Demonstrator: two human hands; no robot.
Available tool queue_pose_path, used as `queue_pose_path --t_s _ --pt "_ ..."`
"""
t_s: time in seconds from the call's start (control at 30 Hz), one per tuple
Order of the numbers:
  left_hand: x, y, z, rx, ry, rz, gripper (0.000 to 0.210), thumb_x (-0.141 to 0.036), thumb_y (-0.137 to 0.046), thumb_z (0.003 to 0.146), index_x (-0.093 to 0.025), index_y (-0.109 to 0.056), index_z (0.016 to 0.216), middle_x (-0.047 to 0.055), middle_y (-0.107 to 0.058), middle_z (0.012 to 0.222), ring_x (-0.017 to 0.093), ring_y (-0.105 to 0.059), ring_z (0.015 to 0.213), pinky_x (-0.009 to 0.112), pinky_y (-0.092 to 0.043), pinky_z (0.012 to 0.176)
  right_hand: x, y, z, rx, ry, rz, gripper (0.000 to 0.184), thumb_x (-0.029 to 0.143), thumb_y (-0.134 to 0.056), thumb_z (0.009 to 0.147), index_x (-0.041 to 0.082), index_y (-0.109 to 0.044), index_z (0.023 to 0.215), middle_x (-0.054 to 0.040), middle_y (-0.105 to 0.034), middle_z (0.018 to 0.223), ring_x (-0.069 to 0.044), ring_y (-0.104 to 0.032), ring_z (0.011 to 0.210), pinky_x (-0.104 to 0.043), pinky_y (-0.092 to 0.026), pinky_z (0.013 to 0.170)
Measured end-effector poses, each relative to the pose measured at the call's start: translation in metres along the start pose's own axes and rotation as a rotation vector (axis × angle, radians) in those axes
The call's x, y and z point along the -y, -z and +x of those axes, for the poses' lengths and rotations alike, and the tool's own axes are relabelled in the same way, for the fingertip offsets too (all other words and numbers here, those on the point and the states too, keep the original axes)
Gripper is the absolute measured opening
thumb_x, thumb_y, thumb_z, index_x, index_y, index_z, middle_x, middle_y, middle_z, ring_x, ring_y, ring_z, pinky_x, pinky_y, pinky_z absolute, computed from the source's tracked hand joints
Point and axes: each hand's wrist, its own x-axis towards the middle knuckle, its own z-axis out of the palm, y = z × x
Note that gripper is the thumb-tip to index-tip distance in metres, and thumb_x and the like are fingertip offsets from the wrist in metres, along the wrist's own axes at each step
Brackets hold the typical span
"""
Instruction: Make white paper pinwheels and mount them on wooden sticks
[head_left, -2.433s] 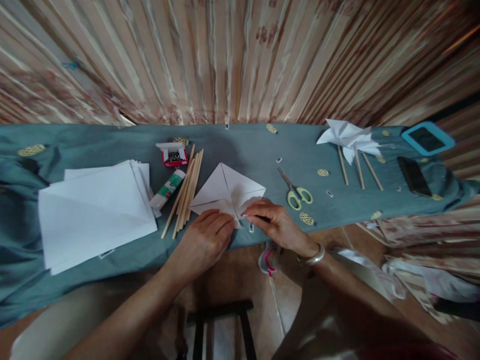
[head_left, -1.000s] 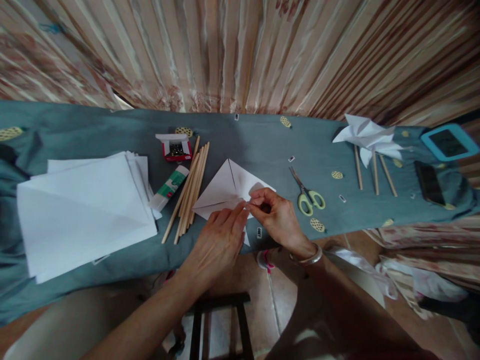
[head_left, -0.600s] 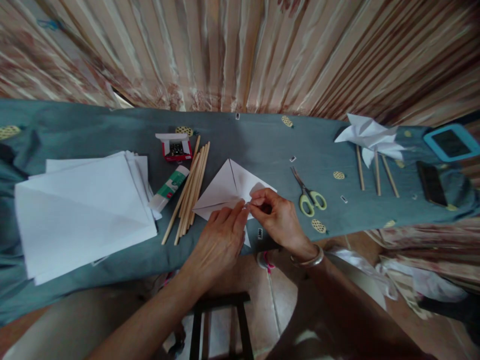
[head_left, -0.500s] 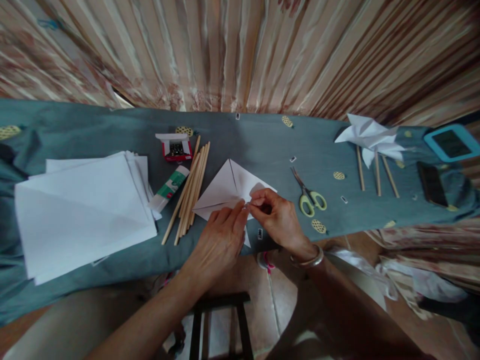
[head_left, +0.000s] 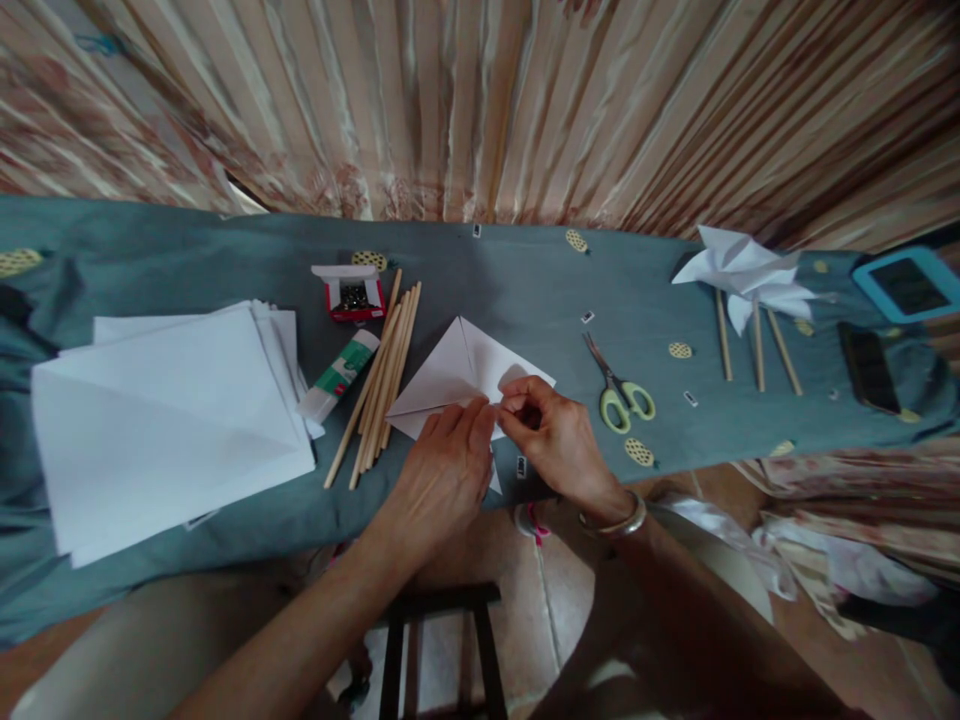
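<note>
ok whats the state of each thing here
left hand, on paper square
right hand, pinching, object unclear
paper square, partly covered
red box, open
glue stick, lying
wooden sticks, bunched
scissors, blades nearly shut
paper stack, uneven
pinwheels, assembled
phone, screen dark
blue-framed tablet, screen dark

Counted two hands (head_left: 446, 455), one folded sheet (head_left: 435, 375), one scissors (head_left: 612, 383), one tube (head_left: 341, 375), one box (head_left: 356, 312), one phone (head_left: 870, 370), three sticks (head_left: 759, 350) at right; left bundle (head_left: 388, 375) overlapped, uncountable.
</note>
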Motion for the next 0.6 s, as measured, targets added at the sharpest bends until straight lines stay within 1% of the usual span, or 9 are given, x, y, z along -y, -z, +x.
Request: queue_pose_path --t_s 0.1,0.2,0.27,0.33,0.4,0.47,0.53,0.6 --pt "0.0 0.003 0.003 0.024 0.028 -0.004 0.037 -0.01 -0.047 0.086 -0.006 -0.047 0.123 0.017 -0.063 0.117 0.03 -0.058 0.1 0.043 -0.051 0.085 0.001 0.001 0.0 0.002 0.027 -0.034 0.015 0.02 -0.062 0.083 0.019 -0.061 0.097 -0.0003 -0.07 0.077 -0.014 -0.066 0.069 -0.025 -0.048 0.066" --pt "0.001 0.005 0.004 0.024 0.028 -0.011 0.034 -0.01 -0.046 0.086 -0.007 -0.048 0.12 0.016 -0.064 0.11 0.029 -0.057 0.098 0.043 -0.051 0.083 -0.001 0.001 -0.001 -0.001 0.067 -0.079 0.015 0.021 -0.062 0.085 0.019 -0.061 0.099 -0.0001 -0.068 0.077 -0.015 -0.065 0.07 -0.026 -0.049 0.068" --pt "0.002 0.004 0.002 0.013 0.027 -0.03 0.035 -0.01 -0.044 0.087 -0.008 -0.047 0.122 0.015 -0.063 0.112 0.029 -0.055 0.1 0.044 -0.05 0.084 -0.002 0.001 -0.002 -0.014 0.128 -0.13 0.014 0.022 -0.062 0.086 0.018 -0.061 0.099 -0.0008 -0.067 0.077 -0.016 -0.064 0.071 -0.027 -0.05 0.069" --pt "0.004 0.003 0.001 -0.007 0.033 -0.078 0.035 -0.012 -0.044 0.089 -0.01 -0.046 0.123 0.014 -0.063 0.113 0.029 -0.054 0.101 0.044 -0.049 0.087 -0.003 0.001 -0.003 -0.033 0.224 -0.207 0.013 0.023 -0.06 0.088 0.017 -0.062 0.099 -0.0031 -0.068 0.079 -0.018 -0.063 0.075 -0.03 -0.051 0.074" --pt "0.007 0.004 0.0 -0.048 0.034 -0.15 0.034 -0.014 -0.044 0.089 -0.011 -0.045 0.124 0.013 -0.062 0.113 0.028 -0.053 0.103 0.044 -0.048 0.091 -0.004 0.001 -0.005 -0.051 0.338 -0.284 0.013 0.023 -0.057 0.091 0.015 -0.064 0.1 -0.0067 -0.07 0.086 -0.021 -0.063 0.082 -0.034 -0.051 0.08" --pt "0.01 0.006 0.0 -0.114 0.017 -0.215 0.034 -0.016 -0.044 0.09 -0.01 -0.045 0.124 0.014 -0.061 0.116 0.027 -0.052 0.106 0.043 -0.047 0.094 -0.004 0.001 -0.005 -0.058 0.438 -0.332 0.017 0.022 -0.054 0.093 0.014 -0.066 0.1 -0.0096 -0.072 0.095 -0.023 -0.062 0.089 -0.038 -0.051 0.085" --pt "0.014 0.01 0.0 -0.189 0.008 -0.241 0.034 -0.016 -0.043 0.09 -0.009 -0.045 0.124 0.015 -0.06 0.117 0.026 -0.051 0.106 0.043 -0.046 0.094 -0.005 0.001 -0.005 -0.052 0.511 -0.353 0.021 0.02 -0.05 0.094 0.013 -0.068 0.101 -0.011 -0.071 0.102 -0.024 -0.061 0.094 -0.04 -0.051 0.089" --pt "0.019 0.015 0.0 -0.253 0.024 -0.241 0.032 -0.015 -0.043 0.09 -0.011 -0.046 0.122 0.013 -0.06 0.114 0.025 -0.052 0.103 0.042 -0.046 0.092 -0.006 0.0 -0.005 -0.039 0.562 -0.367 0.024 0.019 -0.048 0.095 0.013 -0.07 0.102 -0.0115 -0.071 0.105 -0.024 -0.06 0.096 -0.04 -0.051 0.089"
